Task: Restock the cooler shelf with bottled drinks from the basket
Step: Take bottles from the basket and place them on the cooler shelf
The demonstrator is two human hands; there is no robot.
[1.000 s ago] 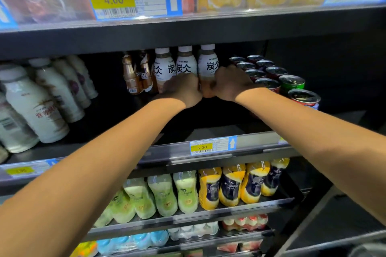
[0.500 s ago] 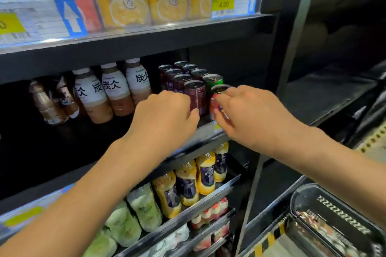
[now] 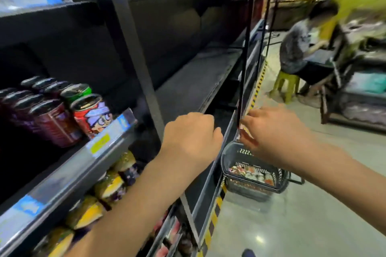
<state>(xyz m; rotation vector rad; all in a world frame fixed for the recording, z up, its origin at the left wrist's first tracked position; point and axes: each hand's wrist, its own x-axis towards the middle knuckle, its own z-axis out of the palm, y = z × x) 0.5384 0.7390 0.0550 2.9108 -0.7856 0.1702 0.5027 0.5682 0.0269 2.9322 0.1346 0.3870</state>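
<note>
A dark plastic basket (image 3: 229, 153) stands on the floor at the foot of the cooler, with several red-and-white capped bottles (image 3: 251, 174) inside. My left hand (image 3: 192, 135) hovers in front of the cooler's upright post, fingers curled, holding nothing. My right hand (image 3: 273, 131) is above the basket with loosely spread fingers and nothing in it. The cooler shelf (image 3: 62, 175) at left carries dark cans and a red cartoon can (image 3: 92, 115) at its front edge.
Yellow and purple bottles (image 3: 108, 188) lie on the shelf below. A bare dark shelf (image 3: 192, 81) runs to the right. A seated person (image 3: 302, 48) on a yellow stool (image 3: 287, 84) is at the aisle's far end. Yellow-black tape (image 3: 213, 221) edges the cooler base.
My view has swung right, away from the white bottles toward the basket on the floor. Both hands have left the shelf and moved right and down with it, both holding nothing.
</note>
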